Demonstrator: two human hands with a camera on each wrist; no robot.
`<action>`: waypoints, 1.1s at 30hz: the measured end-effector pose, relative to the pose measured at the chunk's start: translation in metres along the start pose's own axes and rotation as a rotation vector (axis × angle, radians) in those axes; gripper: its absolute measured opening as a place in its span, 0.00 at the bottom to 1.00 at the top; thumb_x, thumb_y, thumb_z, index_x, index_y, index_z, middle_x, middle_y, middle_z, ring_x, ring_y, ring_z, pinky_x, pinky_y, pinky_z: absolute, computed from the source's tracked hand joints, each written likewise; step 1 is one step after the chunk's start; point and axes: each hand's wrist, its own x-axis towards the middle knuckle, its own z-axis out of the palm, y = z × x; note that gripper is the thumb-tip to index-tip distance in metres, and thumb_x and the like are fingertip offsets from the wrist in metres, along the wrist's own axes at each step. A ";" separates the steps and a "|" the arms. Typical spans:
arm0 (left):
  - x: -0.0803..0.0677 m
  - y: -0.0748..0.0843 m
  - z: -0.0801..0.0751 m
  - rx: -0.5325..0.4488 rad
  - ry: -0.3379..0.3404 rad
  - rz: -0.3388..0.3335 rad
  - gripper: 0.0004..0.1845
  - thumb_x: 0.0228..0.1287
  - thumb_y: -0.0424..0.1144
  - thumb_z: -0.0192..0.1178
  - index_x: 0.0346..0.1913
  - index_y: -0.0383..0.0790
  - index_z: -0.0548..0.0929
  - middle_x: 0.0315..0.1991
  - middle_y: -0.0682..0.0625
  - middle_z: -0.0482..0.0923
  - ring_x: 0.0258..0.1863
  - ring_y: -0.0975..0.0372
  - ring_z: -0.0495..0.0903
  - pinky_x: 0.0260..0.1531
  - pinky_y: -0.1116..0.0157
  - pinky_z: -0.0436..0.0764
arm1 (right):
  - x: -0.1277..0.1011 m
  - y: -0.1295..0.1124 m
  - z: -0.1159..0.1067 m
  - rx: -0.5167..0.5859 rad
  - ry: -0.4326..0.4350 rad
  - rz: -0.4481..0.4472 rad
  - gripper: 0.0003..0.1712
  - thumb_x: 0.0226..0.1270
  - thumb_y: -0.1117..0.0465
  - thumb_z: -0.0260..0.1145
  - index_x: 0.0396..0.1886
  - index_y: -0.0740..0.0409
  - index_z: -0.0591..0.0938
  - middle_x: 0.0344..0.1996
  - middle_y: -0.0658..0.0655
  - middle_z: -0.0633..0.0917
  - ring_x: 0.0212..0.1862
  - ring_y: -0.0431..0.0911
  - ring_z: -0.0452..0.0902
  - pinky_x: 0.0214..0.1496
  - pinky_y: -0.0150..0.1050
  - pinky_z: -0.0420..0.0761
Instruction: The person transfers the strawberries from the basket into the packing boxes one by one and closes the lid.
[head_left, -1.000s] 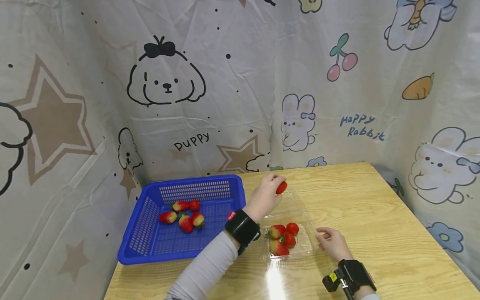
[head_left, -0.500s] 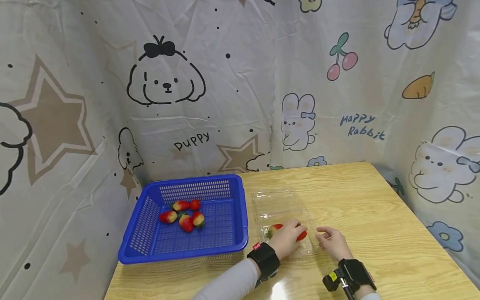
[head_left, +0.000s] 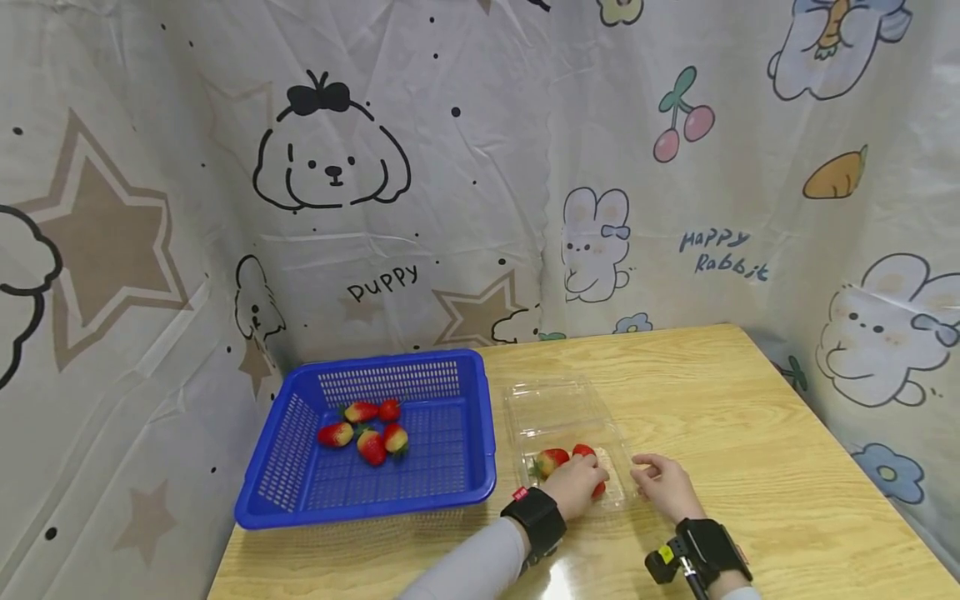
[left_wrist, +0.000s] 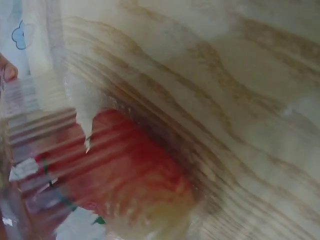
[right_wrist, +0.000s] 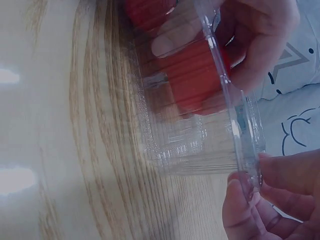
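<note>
A clear hinged plastic box (head_left: 618, 496) lies with its lid laid back, several strawberries (head_left: 551, 462) inside. My left hand (head_left: 574, 485) reaches down into it. In the right wrist view, thumb and fingers of that left hand (right_wrist: 272, 47) hold a red strawberry (right_wrist: 195, 75) low in the box; another red one sits beside it. My right hand (head_left: 667, 487) is at the box's right side and pinches its rim between thumb and fingers, plain in the right wrist view. Seen through the wall in the left wrist view is a red and yellow strawberry (left_wrist: 130, 175).
A blue slotted basket (head_left: 450, 496) stands left of the box, with several strawberries (head_left: 372, 447) in its left half. Both rest on a wooden table (head_left: 697, 392). A printed cloth (head_left: 480, 167) hangs behind and along the sides.
My left hand came down from above the lid into the box, carrying the strawberry, and has since shifted slightly toward me. The right hand stays at the rim.
</note>
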 end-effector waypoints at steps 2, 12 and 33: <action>0.000 -0.002 -0.001 -0.013 -0.038 0.005 0.10 0.52 0.37 0.64 0.40 0.48 0.83 0.33 0.55 0.74 0.32 0.64 0.74 0.35 0.75 0.72 | 0.000 0.000 0.000 0.003 -0.003 -0.002 0.18 0.62 0.69 0.58 0.50 0.74 0.74 0.27 0.60 0.78 0.25 0.44 0.77 0.26 0.35 0.78; -0.001 -0.004 -0.003 -0.023 -0.093 0.013 0.09 0.51 0.37 0.66 0.38 0.47 0.83 0.31 0.55 0.73 0.30 0.65 0.74 0.36 0.75 0.72 | 0.001 0.001 0.002 0.011 -0.002 0.001 0.18 0.61 0.69 0.58 0.50 0.75 0.74 0.28 0.61 0.79 0.26 0.45 0.77 0.26 0.35 0.79; -0.006 -0.049 -0.115 -0.267 -0.339 -0.125 0.28 0.56 0.40 0.63 0.61 0.45 0.72 0.58 0.49 0.72 0.55 0.61 0.71 0.53 0.66 0.71 | -0.001 -0.003 -0.001 0.015 0.004 -0.019 0.17 0.60 0.70 0.59 0.48 0.76 0.74 0.27 0.61 0.79 0.26 0.48 0.78 0.27 0.38 0.79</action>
